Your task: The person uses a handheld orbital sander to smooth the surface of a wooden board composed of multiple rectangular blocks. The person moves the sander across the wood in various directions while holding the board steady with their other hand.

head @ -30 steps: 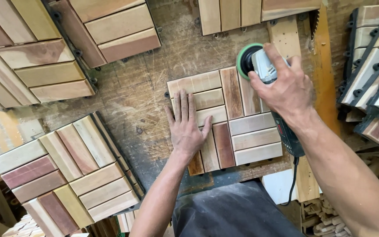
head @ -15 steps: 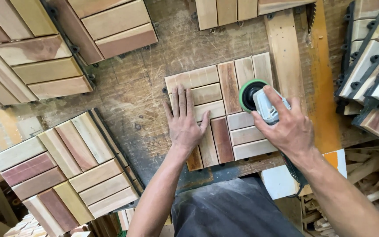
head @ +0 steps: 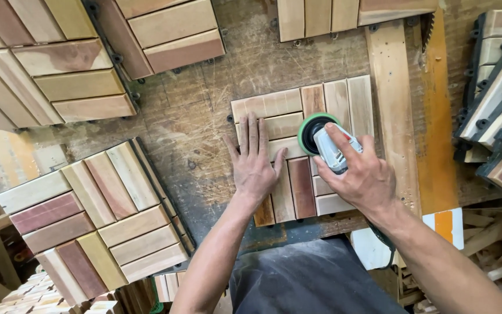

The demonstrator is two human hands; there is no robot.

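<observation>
Slatted wooden tile (head: 337, 100) under round green-rimmed sander (head: 316, 135)

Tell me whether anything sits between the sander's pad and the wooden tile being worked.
Nothing visible does. The right hand presses the sander straight onto the wooden tile near its middle. The left hand lies flat on the tile's left slats, beside the green pad and apart from it.

No packages, signs or screens in view. Only label-like item: a small red-and-white sticker (head: 348, 138) on top of the grey sander body (head: 331, 152), partly covered by fingers.
</observation>
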